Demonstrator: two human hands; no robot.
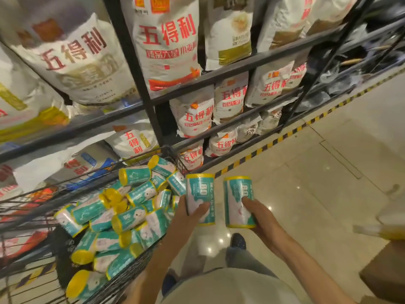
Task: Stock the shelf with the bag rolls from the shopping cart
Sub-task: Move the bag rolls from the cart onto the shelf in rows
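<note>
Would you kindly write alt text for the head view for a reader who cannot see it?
A person's left hand and right hand each grip an upright teal bag roll beside a wire shopping cart piled with matching rolls, facing dark shelves of flour sacks.

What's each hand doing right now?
Left hand: grips one upright bag roll.
Right hand: grips a second upright bag roll.

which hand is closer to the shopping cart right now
Left. The left hand, gripping a bag roll, sits right beside the shopping cart at its near corner. The right hand, holding another roll, is farther out over the floor.
</note>
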